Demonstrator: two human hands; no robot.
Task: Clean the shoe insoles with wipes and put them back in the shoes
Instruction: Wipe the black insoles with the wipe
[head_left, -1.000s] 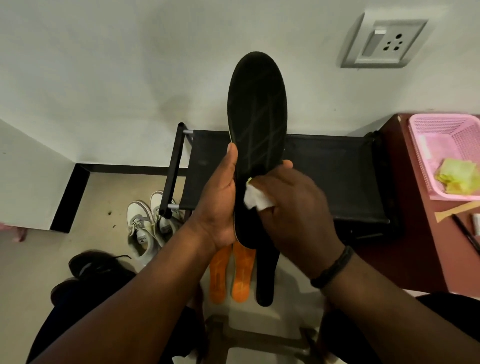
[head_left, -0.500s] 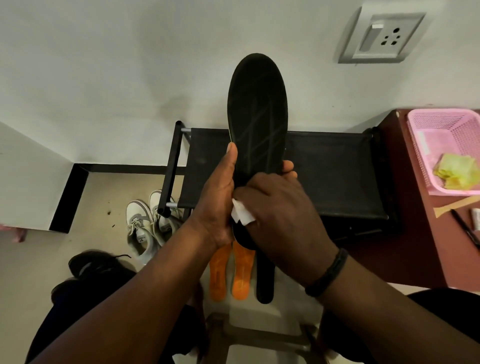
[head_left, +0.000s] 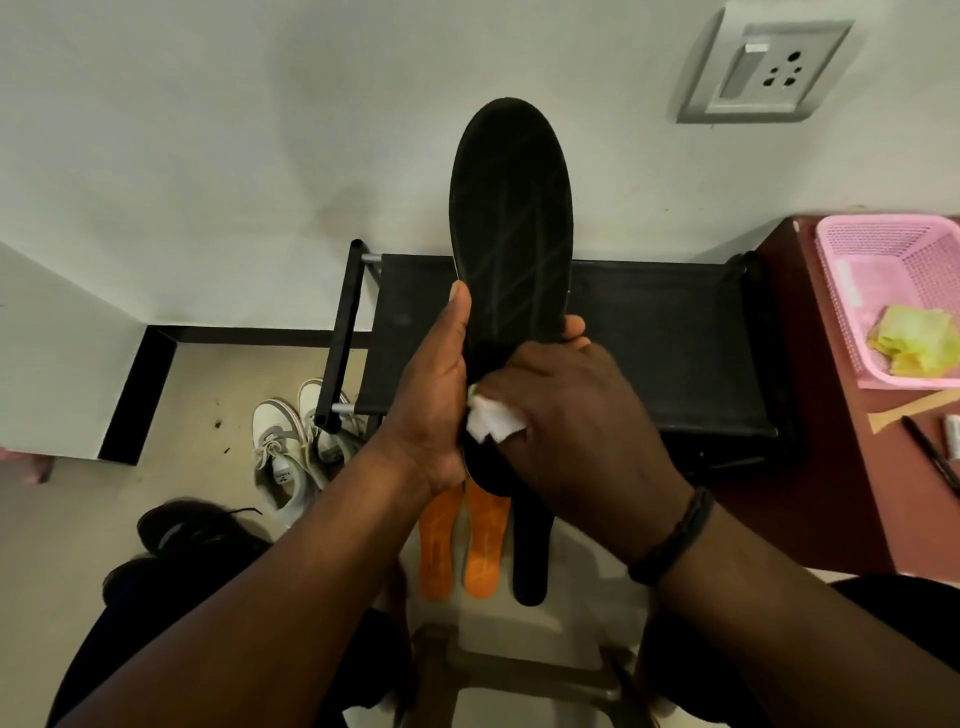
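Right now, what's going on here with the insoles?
A person holds a black insole upright in the left hand and presses a white wipe against its lower part with the right hand. Below, two orange insoles and another black insole lie side by side. White sneakers and black shoes sit on the floor to the left, without these insoles in them.

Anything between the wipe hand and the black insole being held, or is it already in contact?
Nothing visible between them. The right hand presses the white wipe against the heel end of the black insole, which the left hand grips by its edges, toe end up.
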